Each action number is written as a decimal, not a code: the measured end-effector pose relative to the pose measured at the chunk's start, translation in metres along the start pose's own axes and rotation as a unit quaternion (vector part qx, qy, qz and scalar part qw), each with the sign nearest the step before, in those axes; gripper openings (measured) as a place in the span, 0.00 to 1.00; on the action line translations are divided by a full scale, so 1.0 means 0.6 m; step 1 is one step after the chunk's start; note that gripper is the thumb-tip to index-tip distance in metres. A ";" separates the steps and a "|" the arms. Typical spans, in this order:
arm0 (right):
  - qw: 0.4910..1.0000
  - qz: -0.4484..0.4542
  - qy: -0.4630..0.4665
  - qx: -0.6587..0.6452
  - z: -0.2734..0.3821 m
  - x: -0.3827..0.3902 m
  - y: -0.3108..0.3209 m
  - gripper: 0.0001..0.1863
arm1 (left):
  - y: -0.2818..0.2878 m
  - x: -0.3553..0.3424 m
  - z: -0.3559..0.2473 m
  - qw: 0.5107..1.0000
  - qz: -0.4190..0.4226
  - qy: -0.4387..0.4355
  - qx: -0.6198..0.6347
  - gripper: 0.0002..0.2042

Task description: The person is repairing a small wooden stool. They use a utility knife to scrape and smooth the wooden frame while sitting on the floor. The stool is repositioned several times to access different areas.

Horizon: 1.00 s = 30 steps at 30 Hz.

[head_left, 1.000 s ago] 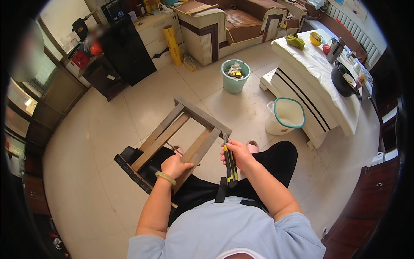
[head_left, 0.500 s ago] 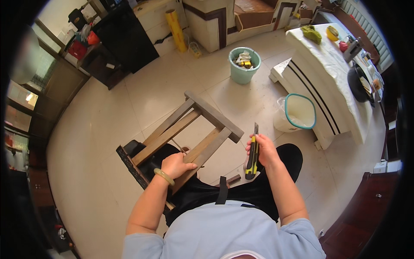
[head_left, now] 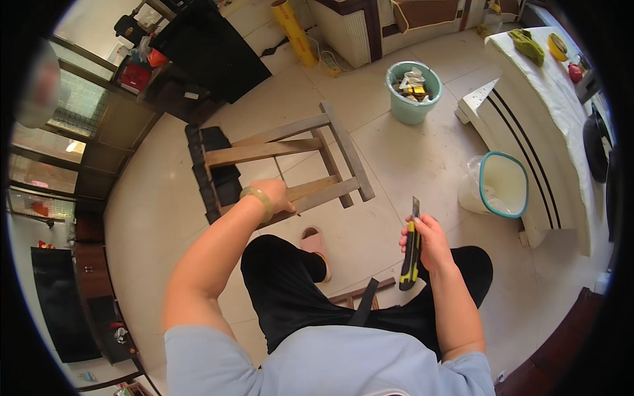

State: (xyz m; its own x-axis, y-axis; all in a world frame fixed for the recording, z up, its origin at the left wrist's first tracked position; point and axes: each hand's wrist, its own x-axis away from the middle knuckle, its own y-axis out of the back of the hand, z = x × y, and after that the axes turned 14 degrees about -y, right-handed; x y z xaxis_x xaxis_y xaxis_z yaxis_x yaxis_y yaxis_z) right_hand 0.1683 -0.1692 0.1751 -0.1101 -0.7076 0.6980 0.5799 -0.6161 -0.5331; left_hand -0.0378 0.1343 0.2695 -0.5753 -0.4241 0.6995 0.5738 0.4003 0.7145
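A wooden stool (head_left: 264,153) is tipped on its side to the front left, its legs pointing right. Its seat end (head_left: 216,162), at the left, carries black folded material. My left hand (head_left: 272,197), with a pale bangle at the wrist, is closed round the stool's nearest leg; some fingers are hidden beneath the wood. In my right hand (head_left: 432,241) is a black and yellow utility knife (head_left: 411,254), held upright over my right thigh with its blade out at the top. The knife is well apart from the stool.
A green bucket (head_left: 414,109) of scraps stands ahead; a white bin (head_left: 477,188) with a teal rim is at right, beside a white table (head_left: 528,119). A pink slipper (head_left: 312,239) is on my foot. Reddish-brown wooden bars (head_left: 370,289) lie between my knees. A yellow roll (head_left: 294,33) stands farther back.
The stool has moved forward off my left leg, carried by my left hand, and its seat end has swung away from me. My right hand keeps the knife in much the same pose.
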 end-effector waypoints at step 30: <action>0.997 -0.020 -0.071 -0.016 0.017 -0.016 -0.006 0.11 | -0.157 -0.389 -0.072 0.944 0.259 0.045 -0.202 0.17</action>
State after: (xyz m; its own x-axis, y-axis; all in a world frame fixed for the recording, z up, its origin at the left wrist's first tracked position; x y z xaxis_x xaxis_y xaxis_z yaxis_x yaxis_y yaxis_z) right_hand 0.1754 -0.1567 0.1748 -0.0159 -0.6276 0.7783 0.5514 -0.6549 -0.5168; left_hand 0.0676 0.1605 0.0385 -0.1157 -0.3319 0.9362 0.9501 0.2379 0.2017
